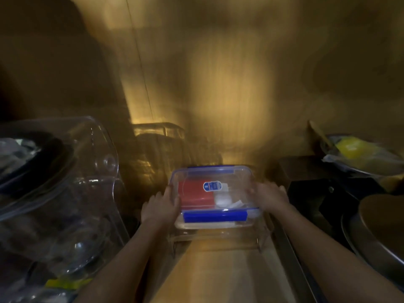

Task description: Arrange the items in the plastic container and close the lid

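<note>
A clear plastic container (238, 180) with a blue-clipped lid (215, 216) on top stands in the middle of a dim wooden shelf. Through the lid I see a red block (194, 197) on the left and white items (223, 199) on the right, plus a round blue sticker (212, 186). My left hand (160, 206) grips the container's left side. My right hand (270, 196) holds its right side. The container seems to rest on another clear box (218, 237) below it.
Large clear plastic tubs (72, 193) with dark dishes fill the left. Glass containers (161, 141) stand behind. On the right are a dark box (317, 184), a bowl with yellow items (358, 149) and round metal pans (376, 232). The wooden back wall is close behind.
</note>
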`<move>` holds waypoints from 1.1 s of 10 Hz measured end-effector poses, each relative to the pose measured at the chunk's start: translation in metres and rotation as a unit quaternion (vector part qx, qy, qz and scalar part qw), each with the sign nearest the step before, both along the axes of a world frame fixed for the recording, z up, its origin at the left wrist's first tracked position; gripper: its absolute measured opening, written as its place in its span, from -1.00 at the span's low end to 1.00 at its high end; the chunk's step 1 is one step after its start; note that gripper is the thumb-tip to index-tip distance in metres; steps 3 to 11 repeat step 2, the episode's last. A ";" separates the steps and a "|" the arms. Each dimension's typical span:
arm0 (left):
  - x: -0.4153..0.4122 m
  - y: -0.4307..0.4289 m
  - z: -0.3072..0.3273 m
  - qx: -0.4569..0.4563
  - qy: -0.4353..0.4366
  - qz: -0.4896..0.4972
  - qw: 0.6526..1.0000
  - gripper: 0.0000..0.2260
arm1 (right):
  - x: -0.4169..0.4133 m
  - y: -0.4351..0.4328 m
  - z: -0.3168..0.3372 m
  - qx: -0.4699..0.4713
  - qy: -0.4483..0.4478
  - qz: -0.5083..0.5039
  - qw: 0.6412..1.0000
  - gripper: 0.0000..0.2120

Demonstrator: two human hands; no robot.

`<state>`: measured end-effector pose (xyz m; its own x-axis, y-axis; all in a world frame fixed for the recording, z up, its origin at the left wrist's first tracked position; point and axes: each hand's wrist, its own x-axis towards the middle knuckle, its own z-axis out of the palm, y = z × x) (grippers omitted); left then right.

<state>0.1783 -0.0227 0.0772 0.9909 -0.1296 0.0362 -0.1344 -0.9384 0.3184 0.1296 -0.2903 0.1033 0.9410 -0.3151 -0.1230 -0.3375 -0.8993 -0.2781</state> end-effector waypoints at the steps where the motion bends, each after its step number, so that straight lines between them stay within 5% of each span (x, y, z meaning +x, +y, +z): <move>1: 0.006 -0.003 0.027 0.075 -0.025 -0.013 0.997 -0.47 | 0.003 0.001 0.027 -0.021 0.019 0.029 0.999 -0.66; 2: 0.013 -0.013 0.063 0.060 -0.086 -0.023 0.994 -0.41 | 0.009 0.004 0.061 0.025 -0.039 0.085 0.995 -0.61; 11: 0.013 -0.013 0.063 0.060 -0.086 -0.023 0.994 -0.41 | 0.009 0.004 0.061 0.025 -0.039 0.085 0.995 -0.61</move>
